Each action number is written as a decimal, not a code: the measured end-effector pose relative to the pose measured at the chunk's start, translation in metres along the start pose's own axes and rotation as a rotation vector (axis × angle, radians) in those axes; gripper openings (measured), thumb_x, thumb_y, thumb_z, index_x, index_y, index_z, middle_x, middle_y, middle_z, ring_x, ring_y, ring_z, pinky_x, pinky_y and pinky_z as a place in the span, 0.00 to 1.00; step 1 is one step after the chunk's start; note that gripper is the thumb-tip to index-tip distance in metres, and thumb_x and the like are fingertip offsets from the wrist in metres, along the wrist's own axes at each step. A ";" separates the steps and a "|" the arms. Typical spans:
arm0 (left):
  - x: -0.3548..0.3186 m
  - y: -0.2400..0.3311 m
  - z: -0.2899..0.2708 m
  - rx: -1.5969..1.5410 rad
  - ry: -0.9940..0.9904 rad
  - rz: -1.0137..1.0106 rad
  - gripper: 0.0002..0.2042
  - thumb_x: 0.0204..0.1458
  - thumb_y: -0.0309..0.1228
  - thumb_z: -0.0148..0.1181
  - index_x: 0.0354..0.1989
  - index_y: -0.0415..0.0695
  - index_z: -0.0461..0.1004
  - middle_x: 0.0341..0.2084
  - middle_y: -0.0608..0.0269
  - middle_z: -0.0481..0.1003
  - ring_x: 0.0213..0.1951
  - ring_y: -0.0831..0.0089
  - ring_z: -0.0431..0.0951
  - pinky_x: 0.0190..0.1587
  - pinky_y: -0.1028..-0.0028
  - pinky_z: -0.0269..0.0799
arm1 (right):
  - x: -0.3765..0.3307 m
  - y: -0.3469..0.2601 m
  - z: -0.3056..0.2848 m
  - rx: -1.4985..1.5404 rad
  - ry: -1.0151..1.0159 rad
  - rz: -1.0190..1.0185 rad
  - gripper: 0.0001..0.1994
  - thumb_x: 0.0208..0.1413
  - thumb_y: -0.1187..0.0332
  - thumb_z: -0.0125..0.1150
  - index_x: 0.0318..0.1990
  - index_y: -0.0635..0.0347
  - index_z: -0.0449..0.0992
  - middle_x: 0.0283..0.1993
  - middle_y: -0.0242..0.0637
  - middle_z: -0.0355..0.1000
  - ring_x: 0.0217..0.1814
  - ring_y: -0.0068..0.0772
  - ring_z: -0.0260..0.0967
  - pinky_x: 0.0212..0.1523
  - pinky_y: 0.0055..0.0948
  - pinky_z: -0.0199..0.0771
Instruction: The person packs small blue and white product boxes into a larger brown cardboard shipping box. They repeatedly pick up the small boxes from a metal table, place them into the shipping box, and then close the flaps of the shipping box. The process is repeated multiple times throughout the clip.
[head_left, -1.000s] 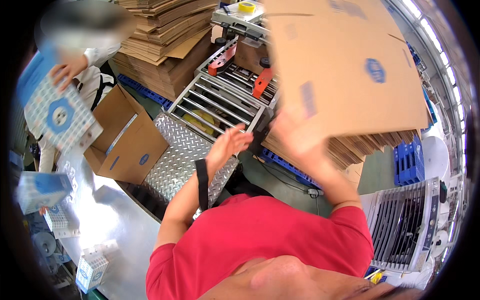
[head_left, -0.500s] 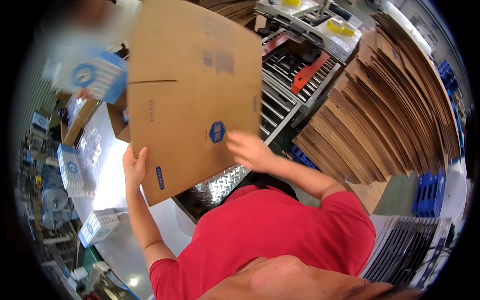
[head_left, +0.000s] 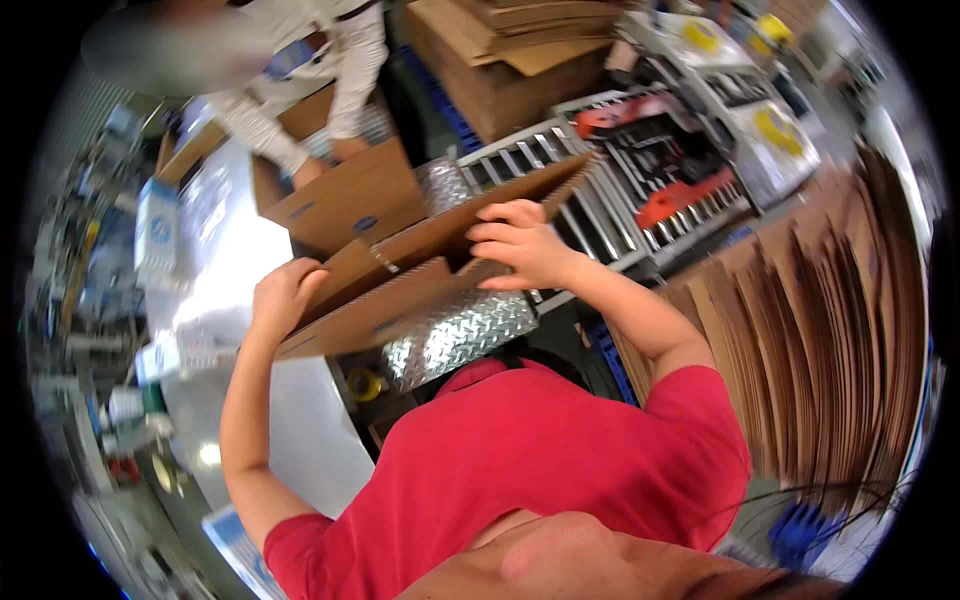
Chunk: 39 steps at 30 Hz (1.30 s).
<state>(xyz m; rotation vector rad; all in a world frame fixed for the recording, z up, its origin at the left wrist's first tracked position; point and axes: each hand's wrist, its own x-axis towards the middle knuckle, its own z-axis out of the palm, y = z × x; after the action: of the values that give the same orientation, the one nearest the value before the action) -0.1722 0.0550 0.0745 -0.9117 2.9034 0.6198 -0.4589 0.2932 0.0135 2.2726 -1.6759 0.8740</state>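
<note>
A brown cardboard box point(head_left: 390, 313), partly unfolded, is tilted in front of me with a narrow gap between its near and far panels. My left hand point(head_left: 285, 297) is closed on its left end, fingers bent over the edge. At the other end my right hand point(head_left: 528, 248) has its fingers spread at the gap, against the panels; blur hides exactly where they touch. Just beyond stands another open cardboard box point(head_left: 355, 205), with a co-worker's two hands point(head_left: 325, 165) reaching into it.
A shiny metal table point(head_left: 215, 250) lies to the left, with blue-and-white cartons point(head_left: 158, 228). A tread-plate surface point(head_left: 460, 335) is below the box. Beyond are a roller conveyor point(head_left: 600, 215) and a taping machine point(head_left: 665, 150). Stacked flat cardboard point(head_left: 800, 340) stands at right.
The flat cardboard has been lowered and partly spread into a box shape. My right hand has moved up to its gap. The view has shifted, showing the co-worker's arms and box.
</note>
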 end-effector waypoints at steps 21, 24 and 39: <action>-0.101 -0.095 0.014 -0.305 -0.196 0.032 0.50 0.30 0.37 0.73 0.66 0.46 0.51 0.62 0.47 0.57 0.62 0.55 0.59 0.61 0.64 0.57 | 0.154 -0.051 0.145 0.218 -0.398 -0.420 0.24 0.50 0.57 0.59 0.55 0.53 0.68 0.65 0.40 0.55 0.69 0.44 0.47 0.68 0.54 0.40; -0.049 -0.092 0.038 -0.020 0.241 -0.177 0.58 0.26 0.42 0.75 0.68 0.48 0.42 0.65 0.45 0.47 0.64 0.51 0.53 0.63 0.62 0.53 | 0.218 0.022 0.084 -0.070 0.001 0.050 0.20 0.48 0.56 0.58 0.44 0.60 0.74 0.49 0.42 0.71 0.57 0.43 0.63 0.57 0.42 0.60; -0.023 -0.171 0.449 -0.751 0.384 -1.157 0.37 0.57 0.59 0.36 0.59 0.34 0.59 0.49 0.50 0.71 0.51 0.58 0.71 0.56 0.67 0.62 | -0.141 0.177 0.072 0.887 -0.108 1.319 0.38 0.60 0.40 0.34 0.65 0.65 0.50 0.67 0.42 0.53 0.67 0.39 0.51 0.66 0.33 0.49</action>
<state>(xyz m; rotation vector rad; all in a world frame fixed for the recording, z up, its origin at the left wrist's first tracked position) -0.0958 0.1124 -0.3970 -2.6338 1.6800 1.4280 -0.6236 0.3118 -0.1562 1.1401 -3.3234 2.0264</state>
